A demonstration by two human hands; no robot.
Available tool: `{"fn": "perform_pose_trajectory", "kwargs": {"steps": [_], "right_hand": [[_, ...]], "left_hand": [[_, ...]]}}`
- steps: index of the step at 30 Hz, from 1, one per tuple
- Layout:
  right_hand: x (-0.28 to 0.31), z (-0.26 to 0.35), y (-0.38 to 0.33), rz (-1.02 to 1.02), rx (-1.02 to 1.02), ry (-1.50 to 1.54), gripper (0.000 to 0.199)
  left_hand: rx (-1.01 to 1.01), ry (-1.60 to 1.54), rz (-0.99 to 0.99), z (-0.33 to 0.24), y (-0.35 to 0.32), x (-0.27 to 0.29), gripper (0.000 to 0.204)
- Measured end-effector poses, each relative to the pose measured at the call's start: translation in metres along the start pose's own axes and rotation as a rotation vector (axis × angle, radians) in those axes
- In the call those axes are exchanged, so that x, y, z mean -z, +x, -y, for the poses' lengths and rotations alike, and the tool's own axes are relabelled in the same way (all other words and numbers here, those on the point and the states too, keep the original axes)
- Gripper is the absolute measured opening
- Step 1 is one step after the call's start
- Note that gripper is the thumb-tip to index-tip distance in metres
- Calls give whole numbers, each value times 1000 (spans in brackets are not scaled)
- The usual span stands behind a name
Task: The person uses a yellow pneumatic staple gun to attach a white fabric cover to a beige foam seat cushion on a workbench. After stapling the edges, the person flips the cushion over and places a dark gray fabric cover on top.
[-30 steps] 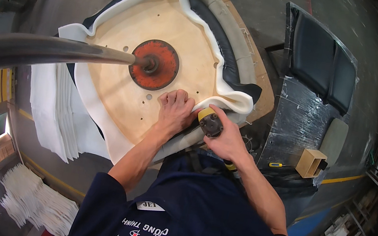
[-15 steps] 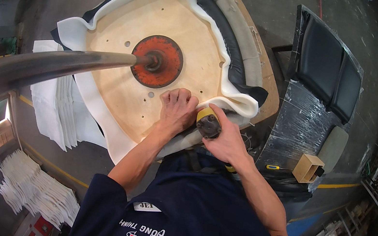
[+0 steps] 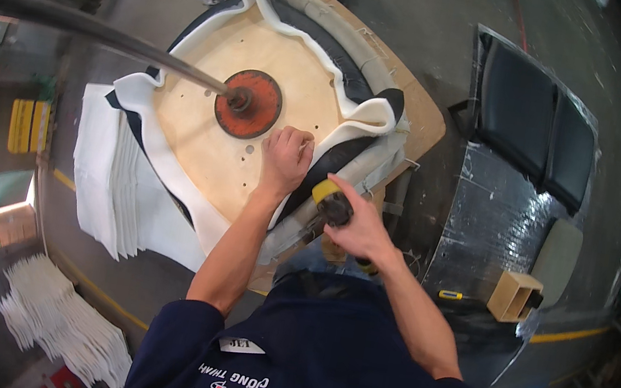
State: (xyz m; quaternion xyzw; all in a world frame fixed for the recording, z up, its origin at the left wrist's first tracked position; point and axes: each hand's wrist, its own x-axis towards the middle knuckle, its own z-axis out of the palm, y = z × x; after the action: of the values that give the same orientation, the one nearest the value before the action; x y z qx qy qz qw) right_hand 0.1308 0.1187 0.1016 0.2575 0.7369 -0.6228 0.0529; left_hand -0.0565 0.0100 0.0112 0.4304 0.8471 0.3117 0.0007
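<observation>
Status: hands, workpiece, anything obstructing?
Left hand curled at edge of wooden panel. Right hand gripping yellow-black power tool. White padding bunched at panel's right corner. Metal rod clear of hands.

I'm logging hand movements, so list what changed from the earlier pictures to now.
The right hand has drawn the yellow-and-black tool back and rightward, away from the left hand, showing more black cover between them. The whole view shifted too. Unchanged: the right hand grips the tool; the left stays at the wooden panel.
</observation>
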Motion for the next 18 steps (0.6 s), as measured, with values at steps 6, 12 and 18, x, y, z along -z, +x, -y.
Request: {"fn": "perform_pose_trajectory", "kwargs": {"steps": [6,12,18], "right_hand": [[-6,-50,-18,-151,293,25,88],[15,-41,-19,-42,36,175,78],[27,-31,-13,-84,-91,203,82]], "left_hand": [[342,259,247,-50,-105,62,46],[325,307,226,-76,-129,37,40],[175,275,215,-69,-112,32,34]]}}
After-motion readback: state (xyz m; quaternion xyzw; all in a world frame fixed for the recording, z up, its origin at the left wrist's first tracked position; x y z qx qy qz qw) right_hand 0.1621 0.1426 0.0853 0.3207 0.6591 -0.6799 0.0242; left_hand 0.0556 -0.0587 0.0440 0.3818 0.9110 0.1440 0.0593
